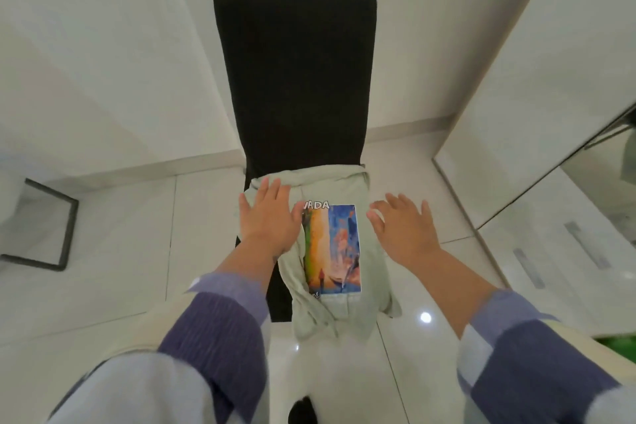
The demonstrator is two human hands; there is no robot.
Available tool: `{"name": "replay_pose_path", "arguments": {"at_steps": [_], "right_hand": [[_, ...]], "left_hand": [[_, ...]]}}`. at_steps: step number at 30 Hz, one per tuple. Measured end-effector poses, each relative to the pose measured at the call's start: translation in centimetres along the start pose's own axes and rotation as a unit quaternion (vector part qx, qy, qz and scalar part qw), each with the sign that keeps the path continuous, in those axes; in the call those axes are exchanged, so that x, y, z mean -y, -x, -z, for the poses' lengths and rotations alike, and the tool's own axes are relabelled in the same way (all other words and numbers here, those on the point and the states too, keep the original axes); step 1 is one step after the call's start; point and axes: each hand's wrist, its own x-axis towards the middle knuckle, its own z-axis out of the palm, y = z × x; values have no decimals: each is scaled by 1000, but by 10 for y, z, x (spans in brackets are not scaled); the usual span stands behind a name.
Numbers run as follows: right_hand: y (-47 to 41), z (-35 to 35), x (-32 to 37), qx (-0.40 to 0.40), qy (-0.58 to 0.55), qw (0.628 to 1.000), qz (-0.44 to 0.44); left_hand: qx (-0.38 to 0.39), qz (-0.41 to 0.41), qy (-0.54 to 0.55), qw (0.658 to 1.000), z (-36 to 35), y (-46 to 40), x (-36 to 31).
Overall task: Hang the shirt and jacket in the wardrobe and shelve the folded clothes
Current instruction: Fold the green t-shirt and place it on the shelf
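Note:
A pale green shirt (370, 272) with a colourful printed picture lies on the seat of a black chair (296, 72), its lower part drooping over the seat's front edge. My left hand (270, 220) rests flat on the shirt's upper left part, fingers spread. Just off the shirt's right edge hovers my right hand (401, 229), fingers apart, holding nothing. Both sleeves are purple and light blue.
A white wardrobe (537, 96) with a mirrored door stands to the right, with white drawers (564, 262) with metal handles below it. A dark metal frame (51, 227) sits on the floor at left. The floor is glossy white tile.

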Motion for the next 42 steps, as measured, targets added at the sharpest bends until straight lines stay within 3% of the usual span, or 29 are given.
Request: {"name": "replay_pose_path", "arguments": {"at_steps": [13, 20, 23, 26, 32, 42], "right_hand": [[-182, -99, 4, 75, 42, 996, 37], [-295, -160, -4, 40, 41, 997, 56], [-319, -183, -5, -28, 6, 997, 75], [-329, -203, -8, -82, -5, 993, 82], [-316, -207, -10, -13, 71, 990, 118], [-240, -120, 12, -31, 39, 996, 80]], "left_hand": [[48, -5, -3, 999, -102, -167, 37], [12, -11, -8, 1000, -174, -262, 43], [-43, -9, -7, 999, -200, -281, 45], [-84, -15, -28, 996, -220, -286, 44], [-45, -40, -93, 994, -228, -274, 46], [-39, -31, -25, 998, -127, -211, 36]]}}
